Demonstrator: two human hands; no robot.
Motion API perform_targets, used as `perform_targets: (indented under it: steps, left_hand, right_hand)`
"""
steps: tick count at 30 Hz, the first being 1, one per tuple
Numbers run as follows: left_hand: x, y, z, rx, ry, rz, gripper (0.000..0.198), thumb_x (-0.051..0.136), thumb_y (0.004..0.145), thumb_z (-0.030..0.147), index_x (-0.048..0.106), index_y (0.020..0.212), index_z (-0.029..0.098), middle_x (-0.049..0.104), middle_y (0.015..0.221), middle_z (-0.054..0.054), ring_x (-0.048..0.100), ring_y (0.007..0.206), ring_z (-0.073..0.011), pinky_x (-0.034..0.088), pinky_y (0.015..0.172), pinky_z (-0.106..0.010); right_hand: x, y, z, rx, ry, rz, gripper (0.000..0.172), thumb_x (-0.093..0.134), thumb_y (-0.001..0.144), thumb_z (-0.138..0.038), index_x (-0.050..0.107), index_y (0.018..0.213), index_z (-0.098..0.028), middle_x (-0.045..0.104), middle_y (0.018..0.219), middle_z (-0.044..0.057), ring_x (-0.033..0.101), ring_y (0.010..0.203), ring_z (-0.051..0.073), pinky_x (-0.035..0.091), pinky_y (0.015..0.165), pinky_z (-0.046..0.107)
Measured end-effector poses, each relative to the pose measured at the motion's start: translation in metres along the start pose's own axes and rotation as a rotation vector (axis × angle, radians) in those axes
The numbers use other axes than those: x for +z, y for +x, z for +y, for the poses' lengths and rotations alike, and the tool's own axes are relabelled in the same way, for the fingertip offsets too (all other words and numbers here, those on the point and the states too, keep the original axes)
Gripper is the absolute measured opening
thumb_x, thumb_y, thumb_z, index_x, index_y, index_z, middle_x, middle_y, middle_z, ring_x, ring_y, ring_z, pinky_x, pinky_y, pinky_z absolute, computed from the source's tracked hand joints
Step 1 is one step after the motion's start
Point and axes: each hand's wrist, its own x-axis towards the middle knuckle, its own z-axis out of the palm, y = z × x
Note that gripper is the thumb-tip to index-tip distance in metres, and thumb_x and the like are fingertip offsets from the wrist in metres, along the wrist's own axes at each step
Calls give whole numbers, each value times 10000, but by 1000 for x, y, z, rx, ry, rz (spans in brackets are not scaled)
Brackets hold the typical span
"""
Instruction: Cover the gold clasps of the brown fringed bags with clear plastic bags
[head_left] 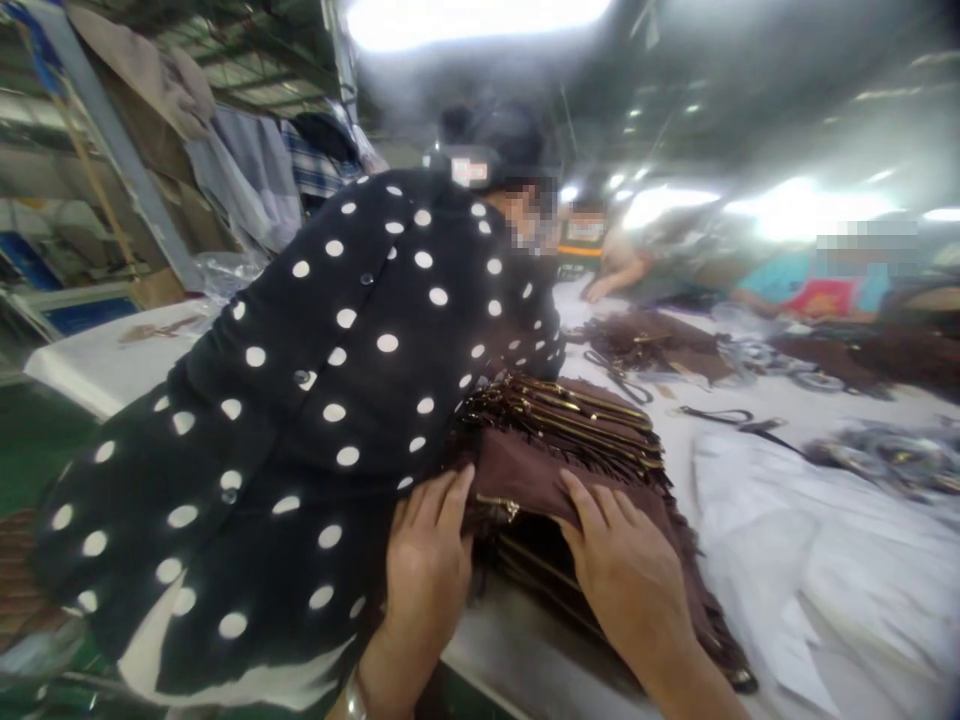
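Observation:
A brown fringed bag (525, 462) with a gold-coloured zipper lies near the front of the table, on top of other brown bags. My left hand (429, 550) grips its left edge, fingers on top and thumb lower down. On the right, my right hand (630, 560) holds the near edge, fingers over the cloth and thumb tucked under it. Between my hands the edge is lifted over a dark gap, and a short piece of zipper with its pull shows. Just behind stands a stack of brown bags (577, 410) with several gold zippers.
A co-worker in a polka-dot top (360, 370) leans close on my left. White sheets (825, 560) lie on the right, near bundled straps in plastic (892, 455). Loose dark straps (716, 414) and more brown pieces (652, 340) lie farther back. Other people sit at the far side.

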Motion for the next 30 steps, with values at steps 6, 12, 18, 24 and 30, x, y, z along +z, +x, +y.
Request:
perform_targets:
  steps: [6, 12, 18, 24, 30]
  left_hand:
    - [25, 9, -31, -213, -240, -175, 566, 407, 875, 60, 383, 1437, 129, 483, 1441, -160, 458, 1336, -257, 389, 1125, -450]
    - [29, -8, -46, -278, -404, -217, 434, 388, 952, 209, 440, 1375, 130, 458, 1451, -155, 409, 1365, -241, 330, 1163, -461]
    - [18, -10, -33, -359, -490, -238, 407, 444, 969, 314, 441, 1364, 214, 471, 1447, -100, 428, 1353, -233, 349, 1149, -446]
    - [17, -43, -32, -232, -279, -219, 408, 385, 980, 256, 405, 1383, 195, 456, 1465, -116, 418, 1367, -229, 373, 1140, -434]
    - [33, -63, -41, -138, 12, -226, 805, 578, 888, 453, 165, 1514, 160, 309, 1555, -167, 344, 1410, -322, 400, 1116, -463]
  right_hand:
    - [20, -9, -19, -41, 10, -150, 585, 598, 907, -471, 507, 1369, -124, 622, 1259, 165, 564, 1035, 338, 494, 824, 482]
    - [44, -37, 1, -244, -32, -103, 512, 554, 944, -327, 483, 1372, -55, 578, 1340, 205, 556, 1126, 352, 497, 889, 480]
    - [30, -28, 13, -358, -69, -54, 399, 451, 917, -51, 517, 1309, -23, 654, 1198, 186, 615, 1032, 292, 496, 894, 425]
    - [22, -51, 15, -290, 46, -48, 468, 521, 944, -334, 508, 1336, -77, 578, 1339, 186, 560, 1174, 316, 491, 939, 436]
    - [39, -67, 9, -290, -10, -79, 612, 612, 881, -255, 417, 1441, -104, 466, 1473, 171, 469, 1306, 327, 439, 1034, 463]
